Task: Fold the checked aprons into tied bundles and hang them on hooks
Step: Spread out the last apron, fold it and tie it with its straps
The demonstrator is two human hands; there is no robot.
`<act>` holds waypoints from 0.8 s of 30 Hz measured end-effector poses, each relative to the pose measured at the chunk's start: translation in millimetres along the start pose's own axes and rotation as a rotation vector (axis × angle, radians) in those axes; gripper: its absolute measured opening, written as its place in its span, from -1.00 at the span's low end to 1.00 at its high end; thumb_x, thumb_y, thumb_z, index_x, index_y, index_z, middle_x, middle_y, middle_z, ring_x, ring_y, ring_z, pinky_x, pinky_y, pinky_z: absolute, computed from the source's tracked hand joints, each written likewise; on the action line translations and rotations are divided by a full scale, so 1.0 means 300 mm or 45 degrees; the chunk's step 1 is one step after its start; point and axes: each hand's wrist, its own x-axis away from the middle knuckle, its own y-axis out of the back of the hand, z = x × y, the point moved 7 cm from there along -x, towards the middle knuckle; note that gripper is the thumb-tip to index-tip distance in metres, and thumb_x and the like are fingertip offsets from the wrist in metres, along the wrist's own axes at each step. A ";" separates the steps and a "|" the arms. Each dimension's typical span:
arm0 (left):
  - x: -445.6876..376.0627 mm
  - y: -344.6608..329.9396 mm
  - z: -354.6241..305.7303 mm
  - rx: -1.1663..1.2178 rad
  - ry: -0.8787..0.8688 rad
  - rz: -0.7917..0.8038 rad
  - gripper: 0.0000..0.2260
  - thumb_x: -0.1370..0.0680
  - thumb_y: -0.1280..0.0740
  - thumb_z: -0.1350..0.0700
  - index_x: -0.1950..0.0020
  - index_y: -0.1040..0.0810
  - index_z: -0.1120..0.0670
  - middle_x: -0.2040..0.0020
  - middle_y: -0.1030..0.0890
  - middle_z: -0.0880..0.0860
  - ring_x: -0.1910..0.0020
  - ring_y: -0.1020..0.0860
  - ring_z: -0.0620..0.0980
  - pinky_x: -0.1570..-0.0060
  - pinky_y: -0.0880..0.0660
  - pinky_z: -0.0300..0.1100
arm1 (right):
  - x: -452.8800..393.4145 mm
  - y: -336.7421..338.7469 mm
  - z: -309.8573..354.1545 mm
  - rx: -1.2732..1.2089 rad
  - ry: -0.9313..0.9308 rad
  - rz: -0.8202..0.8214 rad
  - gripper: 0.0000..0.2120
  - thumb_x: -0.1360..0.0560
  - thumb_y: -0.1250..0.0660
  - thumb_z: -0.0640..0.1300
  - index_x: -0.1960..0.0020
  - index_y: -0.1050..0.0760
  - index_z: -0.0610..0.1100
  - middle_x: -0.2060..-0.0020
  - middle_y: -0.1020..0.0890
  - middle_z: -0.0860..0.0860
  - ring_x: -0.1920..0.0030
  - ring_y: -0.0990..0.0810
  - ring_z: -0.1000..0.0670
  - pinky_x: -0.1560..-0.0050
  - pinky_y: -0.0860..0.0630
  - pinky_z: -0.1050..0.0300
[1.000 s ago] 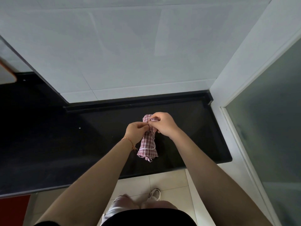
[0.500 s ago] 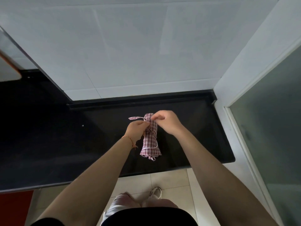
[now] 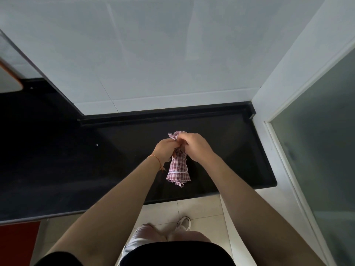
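Fingers [image 3: 177, 141] of both hands pinch the rolled, pink-checked apron bundle [image 3: 178, 169].

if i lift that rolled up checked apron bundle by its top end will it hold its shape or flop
The pink-and-white checked cloth apron bundle is soft fabric, so it would probably sag a little, though the white cord around its lower part should help keep the roll together. It looks light for its size. The left hand and right hand grip its upper end over the black glossy countertop; any loose tie ends would dangle.
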 end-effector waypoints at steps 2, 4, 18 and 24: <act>-0.002 -0.007 -0.007 -0.042 -0.013 0.020 -0.81 -0.65 -0.24 0.11 0.01 -0.60 0.17 0.31 -0.49 0.02 0.41 -0.35 -0.10 0.50 -0.25 -0.31 | 0.001 -0.011 -0.006 0.025 0.047 0.042 -0.61 -0.68 -0.15 -0.20 -0.50 -0.30 -0.17 -0.43 -0.41 -0.11 -0.43 -0.39 -0.15 -0.40 -0.30 0.08; -0.006 0.004 -0.008 -0.088 -0.005 -0.008 -0.80 -0.65 -0.24 0.11 0.00 -0.59 0.18 0.29 -0.48 0.05 0.40 -0.36 -0.09 0.48 -0.26 -0.29 | 0.020 -0.001 -0.024 -0.011 0.093 -0.148 -0.73 -0.64 -0.22 -0.24 -0.32 -0.49 -0.09 -0.26 -0.56 -0.07 -0.26 -0.54 -0.11 -0.24 -0.46 0.10; -0.010 -0.004 -0.023 -0.111 -0.051 0.062 -0.82 -0.67 -0.18 0.12 -0.05 -0.57 0.11 0.24 -0.51 0.02 0.41 -0.36 -0.11 0.52 -0.23 -0.32 | 0.044 -0.007 -0.042 -0.185 0.214 -0.374 -0.78 -0.62 -0.27 -0.25 -0.22 -0.58 -0.09 -0.14 -0.64 -0.06 -0.14 -0.61 -0.06 -0.17 -0.53 0.14; -0.022 -0.003 -0.006 -0.227 -0.063 -0.004 -0.76 -0.67 -0.22 0.06 -0.08 -0.60 0.18 0.26 -0.52 0.01 0.39 -0.41 -0.13 0.50 -0.30 -0.37 | 0.017 -0.031 -0.079 -0.235 0.185 -0.238 -0.81 -0.63 -0.24 -0.28 -0.12 -0.53 -0.04 -0.12 -0.61 0.00 -0.14 -0.59 -0.01 -0.03 -0.50 0.30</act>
